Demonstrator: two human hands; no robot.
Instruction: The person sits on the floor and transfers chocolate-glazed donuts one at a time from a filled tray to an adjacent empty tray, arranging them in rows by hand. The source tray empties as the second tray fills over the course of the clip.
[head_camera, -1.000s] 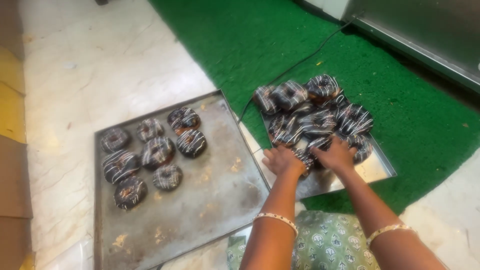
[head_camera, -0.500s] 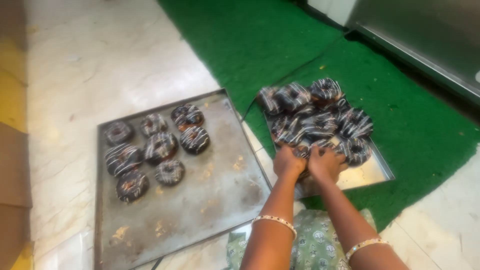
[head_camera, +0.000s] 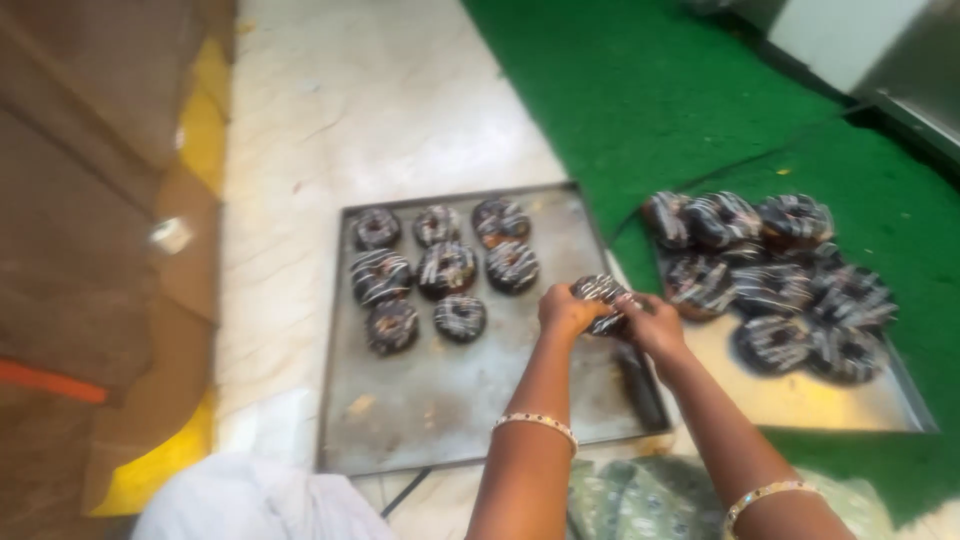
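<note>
Moved: donut (head_camera: 603, 300) lifted off pile (head_camera: 770, 275), now over left tray (head_camera: 440, 400).
Left hand (head_camera: 566, 310): pinching donut.
Right hand (head_camera: 655, 325): pinching donut.

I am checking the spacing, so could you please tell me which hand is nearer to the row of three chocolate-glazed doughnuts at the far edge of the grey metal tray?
Left. The left hand is over the grey metal tray, nearer the doughnut row; the right hand is farther, past the tray's right edge.

floor (head_camera: 380, 110): pale stone | green mat (head_camera: 650, 90) | two trays (head_camera: 450, 400), apparently metal
</note>
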